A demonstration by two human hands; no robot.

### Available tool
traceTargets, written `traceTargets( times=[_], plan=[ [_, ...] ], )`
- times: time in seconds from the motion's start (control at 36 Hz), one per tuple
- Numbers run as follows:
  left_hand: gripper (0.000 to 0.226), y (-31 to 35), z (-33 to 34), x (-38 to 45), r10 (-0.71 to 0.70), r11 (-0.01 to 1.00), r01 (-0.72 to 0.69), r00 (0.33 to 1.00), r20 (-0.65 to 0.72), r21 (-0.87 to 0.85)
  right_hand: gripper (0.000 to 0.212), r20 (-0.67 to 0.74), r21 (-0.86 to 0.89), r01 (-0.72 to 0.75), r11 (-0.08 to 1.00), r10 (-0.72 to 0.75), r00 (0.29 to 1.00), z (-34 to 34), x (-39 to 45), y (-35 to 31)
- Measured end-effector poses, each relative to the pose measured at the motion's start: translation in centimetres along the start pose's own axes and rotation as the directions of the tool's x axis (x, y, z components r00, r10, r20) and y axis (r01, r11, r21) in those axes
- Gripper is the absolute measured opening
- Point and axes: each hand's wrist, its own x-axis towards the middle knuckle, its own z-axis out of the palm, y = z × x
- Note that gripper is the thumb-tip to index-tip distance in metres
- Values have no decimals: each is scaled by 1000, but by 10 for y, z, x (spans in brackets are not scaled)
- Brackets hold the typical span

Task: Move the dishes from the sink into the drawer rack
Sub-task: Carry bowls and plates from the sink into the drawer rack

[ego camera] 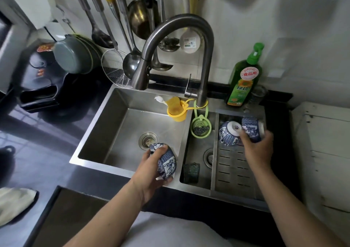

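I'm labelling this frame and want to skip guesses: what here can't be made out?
Head view:
- Inside of the left hand's bowl: turned away, palm covers it.
- Bowl under the right hand: fingers hide its lower side.
- Green bottle label: small print unreadable.
- Drawer rack: not in view.

The wide left basin of the stainless steel sink point(121, 125) lies open around its round drain point(148, 140), with only a yellow plastic cup point(175, 110) hung at its far right corner. The curved grey metal faucet point(170, 53) arches over that far edge. In the narrow right basin, a green plastic strainer point(200, 128) hangs at the back. The slotted steel drain tray point(232, 168) has bare slats nearer the front; two blue-and-white patterned bowls point(228, 135) crowd its far end, where the right hand point(257, 150) grips one.
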Motion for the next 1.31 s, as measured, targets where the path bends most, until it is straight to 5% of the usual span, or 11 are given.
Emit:
traceTargets(
  times=[0.17,0.28,0.47,0.67,0.78,0.94,1.11,1.19,1.31],
  plan=[
    [48,5,-2,-1,-11,999,11,1000,7,-45,92,206,458,-251,853,173,963,-22,-79,11],
    [52,-1,-5,-8,-3,997,4,1000,20,-73,47,432,543,-434,719,204,878,-13,-107,9],
    [81,-50,-43,-20,-32,980,26,999,-26,-195,66,552,288,-507,812,292,781,35,-119,2],
    [46,-98,-88,-64,-80,935,-10,968,-239,-354,72,651,86,-455,886,296,699,70,-147,7],
    [47,-121,-120,-93,-70,893,-84,945,-320,-443,61,745,-25,-342,939,246,620,82,-183,-5],
    [56,-168,-163,-162,33,825,-248,918,-395,-508,74,899,-118,-219,969,198,391,91,-263,-16],
    [66,-268,-225,-266,89,752,-410,839,-537,-516,58,978,-142,-98,985,154,140,84,-394,1],
    [55,-349,-255,-336,41,633,-489,795,-605,-600,76,979,-192,-73,979,196,51,54,-477,35],
    [26,-445,-267,-427,-106,359,-615,720,-686,-702,64,946,-313,-66,947,305,-114,13,-565,88]
  ],
)
